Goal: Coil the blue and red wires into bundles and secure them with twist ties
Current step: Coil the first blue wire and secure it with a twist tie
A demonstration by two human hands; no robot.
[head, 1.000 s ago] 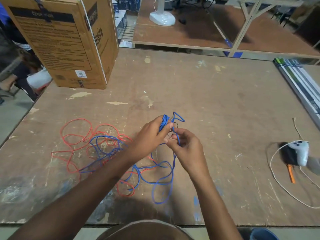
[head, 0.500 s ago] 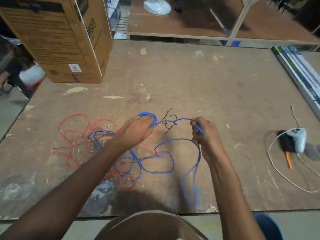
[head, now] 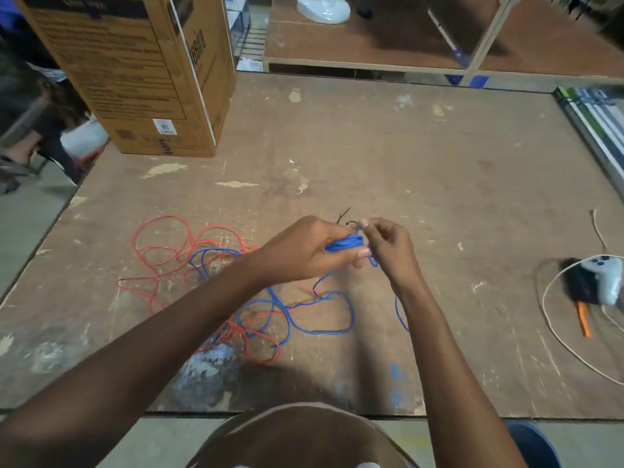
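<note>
Toward the worktop's (head: pixel 439 184) back left corner a printed cardboard box (head: pixel 135 76) is stood upright, and in front of it thin red wire (head: pixel 162 244) is spread in loose tangled loops that cross the slack loops of blue wire (head: pixel 317 312) near the front edge. Above these, a short bundle of folded blue strands is clamped in the closed left hand (head: pixel 304 251), while the right hand (head: pixel 388 248), touching it, is pinched shut on the bundle's end, where a thin black twist tie (head: pixel 344 216) sticks up. Near the scuffed brown worktop's right edge a pale cord (head: pixel 553 319) is curved around a white and black device (head: pixel 597 278).
</note>
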